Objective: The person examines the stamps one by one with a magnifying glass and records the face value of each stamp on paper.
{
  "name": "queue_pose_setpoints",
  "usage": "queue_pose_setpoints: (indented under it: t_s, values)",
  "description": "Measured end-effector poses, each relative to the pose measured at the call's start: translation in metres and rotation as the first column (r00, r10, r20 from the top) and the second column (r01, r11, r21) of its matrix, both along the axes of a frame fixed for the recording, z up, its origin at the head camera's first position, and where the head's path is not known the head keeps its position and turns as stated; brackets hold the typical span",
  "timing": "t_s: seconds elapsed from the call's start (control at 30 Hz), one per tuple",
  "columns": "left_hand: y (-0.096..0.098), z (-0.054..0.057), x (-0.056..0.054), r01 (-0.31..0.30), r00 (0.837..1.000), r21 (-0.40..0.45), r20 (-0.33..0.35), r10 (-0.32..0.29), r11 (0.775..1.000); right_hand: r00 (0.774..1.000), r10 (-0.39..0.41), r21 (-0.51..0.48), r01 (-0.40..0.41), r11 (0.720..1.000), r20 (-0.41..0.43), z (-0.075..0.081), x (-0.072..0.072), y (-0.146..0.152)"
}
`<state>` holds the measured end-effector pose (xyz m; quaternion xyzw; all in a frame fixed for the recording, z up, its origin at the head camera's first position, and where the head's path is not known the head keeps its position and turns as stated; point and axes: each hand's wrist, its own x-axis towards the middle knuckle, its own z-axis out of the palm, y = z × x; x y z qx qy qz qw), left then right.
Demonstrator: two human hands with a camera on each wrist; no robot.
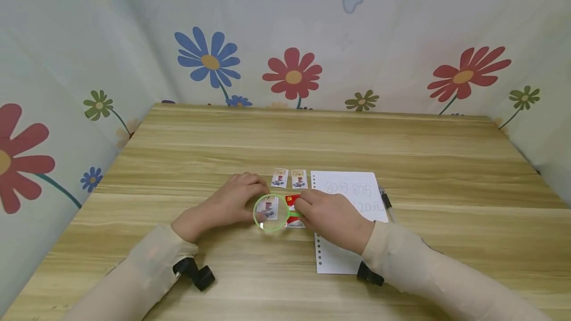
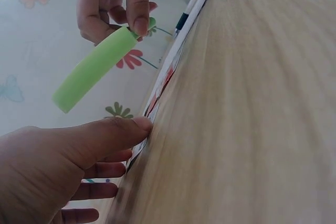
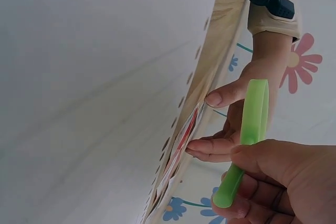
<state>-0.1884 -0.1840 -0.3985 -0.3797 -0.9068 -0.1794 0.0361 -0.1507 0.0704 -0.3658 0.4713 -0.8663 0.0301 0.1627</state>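
Observation:
My right hand (image 1: 334, 217) pinches the green handle of a round magnifying glass (image 1: 282, 223) between thumb and fingers. Its lens hovers above a small stamp (image 1: 269, 207), whose picture shows through the glass. At that stamp, my left hand (image 1: 232, 202) rests on the table, the thumb (image 2: 134, 127) touching its edge and the fingers fairly straight. Two red stamps (image 1: 295, 223) lie just right of the lens, partly covered by the right hand and the handle. Behind them lie two more pale stamps, one on the left (image 1: 279, 178) and one on the right (image 1: 299, 180).
A white punched sheet (image 1: 336, 259) with handwritten figures lies under the right hand and forearm. Along its right edge is a black-and-clear pen (image 1: 385, 198). The wooden table (image 1: 200, 137) ends at a flowered cloth backdrop (image 1: 250, 14).

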Motion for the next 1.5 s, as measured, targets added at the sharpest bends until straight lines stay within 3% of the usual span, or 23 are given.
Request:
queue_pose_setpoints:
  t_s: [0.4,0.7,0.97,1.27,1.5]
  values:
    - [0.002,0.003,0.001,-0.009,1.0,-0.031,-0.008,0.008,0.999,0.994,-0.078,-0.012,0.079,0.997,0.079,0.014,0.002,0.011]
    - [0.003,0.005,0.003,-0.025,0.999,-0.042,-0.026,0.023,0.999,0.971,-0.146,-0.019,0.153,0.988,0.188,0.031,0.005,0.023]
    - [0.009,0.014,0.006,-0.037,0.996,0.022,-0.079,0.039,0.999,0.96,-0.174,-0.062,0.191,0.98,0.219,0.044,0.01,0.037]
    - [0.026,0.021,0.013,-0.046,0.991,0.075,-0.119,0.054,0.996,0.945,-0.191,-0.128,0.231,0.964,0.267,0.045,0.01,0.054]
    - [0.043,0.025,0.015,-0.029,0.988,0.115,-0.148,0.046,0.993,0.91,-0.241,-0.165,0.309,0.936,0.338,0.049,0.012,0.07]
